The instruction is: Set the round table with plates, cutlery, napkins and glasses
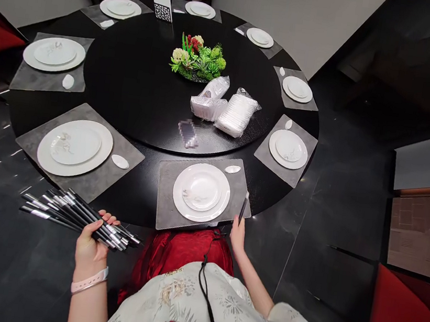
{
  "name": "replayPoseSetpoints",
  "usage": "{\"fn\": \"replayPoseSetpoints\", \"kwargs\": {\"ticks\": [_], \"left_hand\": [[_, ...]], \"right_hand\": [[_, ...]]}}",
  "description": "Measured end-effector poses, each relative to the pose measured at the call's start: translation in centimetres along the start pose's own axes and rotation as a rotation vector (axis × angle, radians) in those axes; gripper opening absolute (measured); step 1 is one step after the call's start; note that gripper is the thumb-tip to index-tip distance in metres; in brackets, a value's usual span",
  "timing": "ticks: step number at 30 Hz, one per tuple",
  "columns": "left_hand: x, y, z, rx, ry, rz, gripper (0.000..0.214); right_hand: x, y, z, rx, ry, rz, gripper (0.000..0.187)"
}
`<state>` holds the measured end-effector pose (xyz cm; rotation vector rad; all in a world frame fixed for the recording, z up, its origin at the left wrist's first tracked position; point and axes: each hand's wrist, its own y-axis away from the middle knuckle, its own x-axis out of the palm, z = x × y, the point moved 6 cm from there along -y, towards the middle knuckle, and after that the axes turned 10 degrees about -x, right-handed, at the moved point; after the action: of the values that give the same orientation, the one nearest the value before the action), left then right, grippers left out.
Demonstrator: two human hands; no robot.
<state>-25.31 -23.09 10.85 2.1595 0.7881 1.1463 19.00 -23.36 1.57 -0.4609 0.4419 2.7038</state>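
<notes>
Your left hand (pixel 91 248) is clamped round a fan of black-and-silver chopsticks (pixel 80 220) beyond the table's (pixel 132 213) near edge; your right hand (pixel 237 235) pinches what looks like one chopstick (pixel 243 207) at the place mat's (pixel 166 197) right corner.

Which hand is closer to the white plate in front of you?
Right hand: just below and right of the white plate. Left hand: farther away, left of the plate, gripping a bundle of chopsticks.

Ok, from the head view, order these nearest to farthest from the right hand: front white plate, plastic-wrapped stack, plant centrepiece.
From the right hand:
1. Front white plate, on the mat directly ahead
2. Plastic-wrapped stack, mid-table
3. Plant centrepiece, table centre
</notes>
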Motion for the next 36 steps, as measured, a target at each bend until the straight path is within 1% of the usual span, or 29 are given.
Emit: {"fn": "replayPoseSetpoints", "kwargs": {"ticks": [2,4,5,7,10,13,17,20,22,24,25,26,27,28,29,30,31,32,33,34,35,36], "left_hand": [[0.4,0.0,0.3,-0.005,-0.009,-0.008,0.028],[0.8,0.0,0.5,-0.007,-0.009,-0.014,0.029],[1.0,0.1,0.6,-0.006,-0.008,-0.012,0.029],[1.5,0.4,0.7,0.001,-0.009,-0.002,0.029],[2.0,1.0,0.8,0.014,-0.010,-0.002,0.031],[2.0,1.5,1.0,0.015,0.009,-0.015,0.031],[1.3,1.5,1.3,-0.001,0.029,-0.042,0.032],[1.0,1.3,1.4,-0.020,0.038,-0.048,0.033],[1.1,1.1,1.2,-0.040,0.046,-0.037,0.034],[1.4,0.8,0.8,-0.072,0.055,-0.009,0.037],[1.5,0.5,0.5,-0.092,0.056,0.018,0.038],[1.7,0.2,-0.1,-0.108,0.051,0.054,0.039],[1.9,-0.2,-0.8,-0.118,0.042,0.098,0.039],[2.0,-0.7,-1.6,-0.122,0.027,0.145,0.038],[2.0,-1.1,-2.5,-0.121,0.007,0.189,0.038],[1.9,-1.5,-3.6,-0.120,-0.020,0.229,0.037],[1.5,-1.9,-4.7,-0.122,-0.057,0.258,0.036],[1.0,-2.2,-5.9,-0.122,-0.102,0.271,0.035],[0.2,-2.5,-7.3,-0.117,-0.153,0.270,0.034],[-0.7,-2.8,-8.8,-0.111,-0.205,0.259,0.034],[-1.8,-3.0,-10.5,-0.104,-0.256,0.241,0.034],[-2.9,-3.2,-12.3,-0.095,-0.301,0.220,0.035]], "right_hand": [[0.1,-4.8,1.7,-0.118,0.296,0.013,0.046],[1.2,-9.2,2.4,-0.151,0.544,0.090,0.048],[1.9,-10.7,2.4,-0.151,0.640,0.127,0.049],[2.9,-12.5,1.9,-0.151,0.787,0.161,0.050],[3.5,-12.7,0.8,-0.198,0.954,0.119,0.049],[3.6,-12.2,0.2,-0.249,1.046,0.078,0.047],[3.9,-12.6,0.2,-0.273,1.059,0.064,0.047],[3.3,-12.9,0.6,-0.296,1.031,0.063,0.047],[2.5,-12.9,1.3,-0.326,0.980,0.042,0.047],[2.3,-12.7,3.2,-0.361,0.873,-0.065,0.048],[2.9,-12.3,4.7,-0.378,0.786,-0.123,0.049],[4.4,-11.5,6.6,-0.392,0.672,-0.147,0.051],[6.9,-10.3,8.9,-0.403,0.540,-0.104,0.051],[10.6,-8.4,11.3,-0.407,0.394,0.031,0.051],[15.1,-5.7,14.0,-0.404,0.246,0.235,0.049],[20.1,-2.3,16.8,-0.394,0.125,0.484,0.047],[24.8,1.4,19.7,-0.397,0.043,0.682,0.045],[28.9,5.0,22.5,-0.419,-0.010,0.808,0.042],[32.6,8.1,25.0,-0.463,-0.028,0.877,0.039],[35.7,10.6,27.1,-0.507,-0.029,0.907,0.035],[38.4,12.6,28.7,-0.540,-0.026,0.920,0.032],[40.7,14.2,29.7,-0.553,-0.025,0.927,0.031]]}}
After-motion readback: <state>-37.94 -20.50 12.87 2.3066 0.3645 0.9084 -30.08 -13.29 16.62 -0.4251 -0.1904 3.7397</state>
